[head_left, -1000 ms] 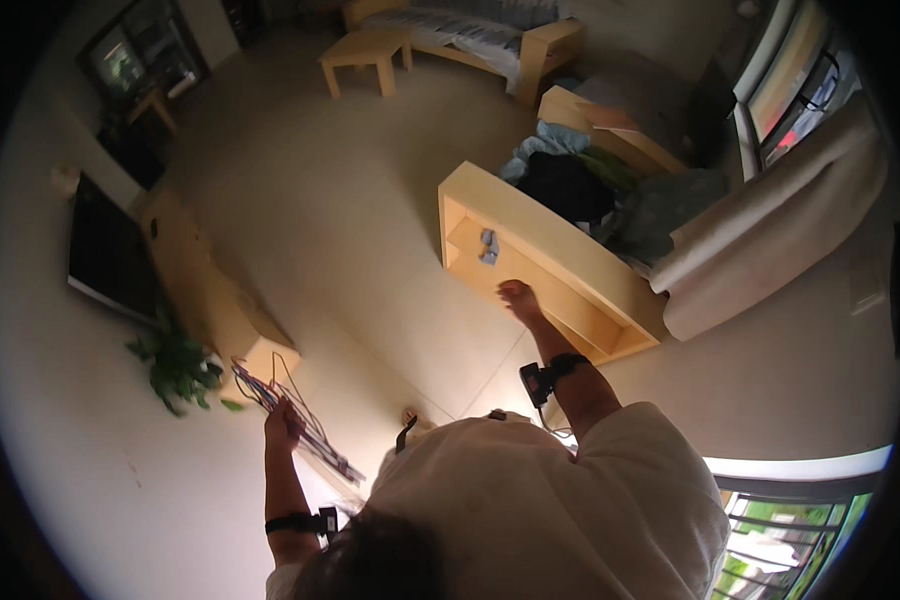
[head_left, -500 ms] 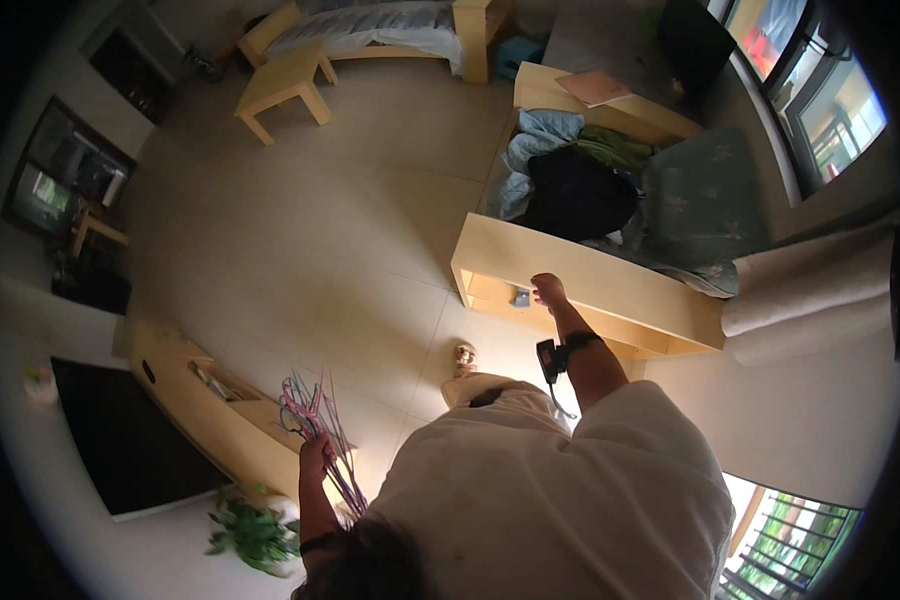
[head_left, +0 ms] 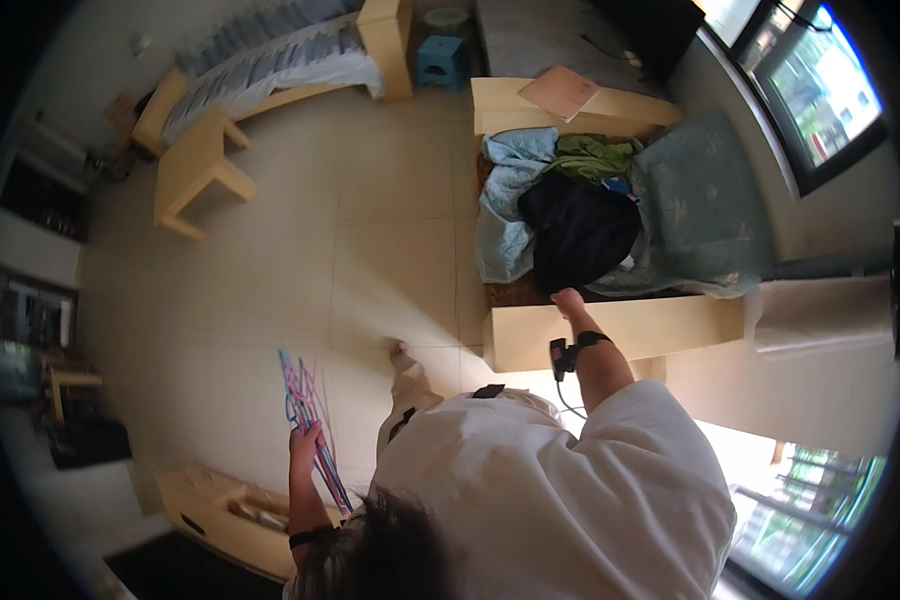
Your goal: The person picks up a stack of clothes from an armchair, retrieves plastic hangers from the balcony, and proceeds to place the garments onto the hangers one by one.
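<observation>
We saw a wooden armchair (head_left: 500, 94), its near armrest (head_left: 625, 335) toward us. On the seat (head_left: 512, 294) lay a black garment (head_left: 582, 235), a light-blue garment (head_left: 505, 240) and a green garment (head_left: 592, 157). Off left was a bunch of hangers (head_left: 296, 400), our left hand (head_left: 306, 440) closed around it. Our right hand (head_left: 568, 303) hung over the armrest at the black garment's edge; whether it gripped cloth, we could not tell. We judged this a reach for clothing, calling for a sure pinch.
</observation>
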{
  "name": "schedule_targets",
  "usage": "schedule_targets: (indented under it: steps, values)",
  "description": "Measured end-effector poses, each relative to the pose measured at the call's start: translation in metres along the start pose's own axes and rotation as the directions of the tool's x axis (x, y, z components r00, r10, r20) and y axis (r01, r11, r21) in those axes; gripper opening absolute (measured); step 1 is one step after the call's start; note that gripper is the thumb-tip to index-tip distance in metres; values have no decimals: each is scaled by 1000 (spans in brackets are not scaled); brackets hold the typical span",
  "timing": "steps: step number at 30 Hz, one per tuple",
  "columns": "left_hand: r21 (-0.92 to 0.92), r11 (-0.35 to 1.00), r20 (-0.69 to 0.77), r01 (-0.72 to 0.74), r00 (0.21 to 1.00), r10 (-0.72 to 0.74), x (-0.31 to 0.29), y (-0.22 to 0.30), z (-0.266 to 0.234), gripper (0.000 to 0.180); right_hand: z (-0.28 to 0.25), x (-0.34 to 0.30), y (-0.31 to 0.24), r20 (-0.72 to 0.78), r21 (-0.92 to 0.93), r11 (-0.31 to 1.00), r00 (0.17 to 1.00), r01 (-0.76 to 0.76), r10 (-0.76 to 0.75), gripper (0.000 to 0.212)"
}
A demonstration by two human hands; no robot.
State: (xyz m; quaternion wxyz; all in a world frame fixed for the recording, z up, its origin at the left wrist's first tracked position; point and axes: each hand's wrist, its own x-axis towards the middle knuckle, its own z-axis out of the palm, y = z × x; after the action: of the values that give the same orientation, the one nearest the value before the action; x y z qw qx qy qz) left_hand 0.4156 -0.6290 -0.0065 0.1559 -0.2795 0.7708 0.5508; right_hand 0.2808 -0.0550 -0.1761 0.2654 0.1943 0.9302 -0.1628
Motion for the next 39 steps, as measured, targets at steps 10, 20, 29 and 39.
schedule_targets:
  steps: [10,20,29,39]
  values:
    - [339,877,525,-342,842,125,233,217,37,18,-61,-66,-52,188,974,33,882,-224,432,18]
    - [-95,963,901,-252,389,190,332,427,217,17,-84,0,-63,229,929,-368,849,-43,477,18]
    - [84,674,917,-734,321,235,420,534,370,19,-124,56,-45,236,931,-363,799,-24,553,21]
    - [192,-24,922,-981,172,347,496,603,585,17,-90,28,-62,228,763,-550,654,339,721,29]
